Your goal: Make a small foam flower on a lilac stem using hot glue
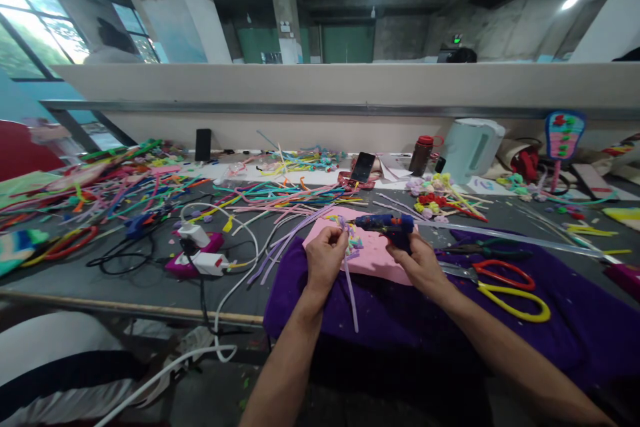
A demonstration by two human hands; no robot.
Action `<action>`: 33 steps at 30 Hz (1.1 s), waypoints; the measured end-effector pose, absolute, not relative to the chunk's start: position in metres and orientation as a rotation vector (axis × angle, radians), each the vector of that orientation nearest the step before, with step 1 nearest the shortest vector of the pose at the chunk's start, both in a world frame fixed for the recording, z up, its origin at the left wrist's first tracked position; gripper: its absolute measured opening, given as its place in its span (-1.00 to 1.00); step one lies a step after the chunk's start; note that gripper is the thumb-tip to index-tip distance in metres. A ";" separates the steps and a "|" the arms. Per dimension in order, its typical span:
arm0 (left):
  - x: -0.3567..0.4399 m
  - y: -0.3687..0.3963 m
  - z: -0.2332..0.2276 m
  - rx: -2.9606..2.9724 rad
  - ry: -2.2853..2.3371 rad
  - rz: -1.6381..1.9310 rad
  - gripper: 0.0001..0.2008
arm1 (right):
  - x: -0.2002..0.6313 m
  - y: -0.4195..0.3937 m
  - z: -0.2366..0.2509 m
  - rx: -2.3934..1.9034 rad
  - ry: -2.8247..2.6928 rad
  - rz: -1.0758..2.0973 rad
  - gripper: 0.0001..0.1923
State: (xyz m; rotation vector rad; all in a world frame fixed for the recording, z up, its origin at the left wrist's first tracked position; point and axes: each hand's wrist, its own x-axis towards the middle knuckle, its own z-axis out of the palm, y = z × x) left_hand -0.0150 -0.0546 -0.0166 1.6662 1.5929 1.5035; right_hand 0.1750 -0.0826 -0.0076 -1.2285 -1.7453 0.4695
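Note:
My left hand (325,255) pinches a lilac pipe cleaner (351,293), whose long end hangs down below the fingers. At the fingertips its upper part looks bunched into a small shape, too small to make out fully. My right hand (417,263) is wrapped round a dark blue glue gun (385,223), and the nozzle points left at the bunched part, close to or touching it. Beneath both hands lies a pink sheet (385,265) with small coloured bits on it. A clear glue stick (500,232) seems to run out behind the gun to the right.
Red-and-yellow-handled scissors (515,303) and pliers (490,248) lie on a purple cloth (565,340) at right. Left are a power strip (200,263) with cables and heaps of pipe cleaners (125,187). A phone (363,167), bottle (421,155) and pale green kettle (473,150) stand behind.

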 end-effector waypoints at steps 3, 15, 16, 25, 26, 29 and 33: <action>-0.015 -0.055 -0.017 1.654 1.581 1.510 -0.75 | 0.175 -0.082 -0.009 -1.237 -1.745 0.456 -0.66; -0.015 -0.054 -0.018 1.664 1.580 1.510 -0.75 | 0.175 -0.082 -0.007 -1.229 -1.772 0.425 -0.66; -0.016 -0.054 -0.018 1.662 1.584 1.508 -0.75 | 0.175 -0.082 -0.007 -1.225 -1.774 0.432 -0.66; -0.017 -0.054 -0.017 1.627 1.578 1.508 -0.79 | 0.174 -0.082 -0.009 -1.229 -1.774 0.446 -0.68; -0.017 -0.054 -0.017 1.630 1.570 1.506 -0.78 | 0.175 -0.081 -0.009 -1.225 -1.771 0.425 -0.69; -0.016 -0.054 -0.017 1.641 1.567 1.497 -0.77 | 0.174 -0.081 -0.008 -1.218 -1.775 0.405 -0.70; -0.016 -0.054 -0.016 1.645 1.585 1.486 -0.77 | 0.174 -0.083 -0.007 -1.224 -1.792 0.480 -0.71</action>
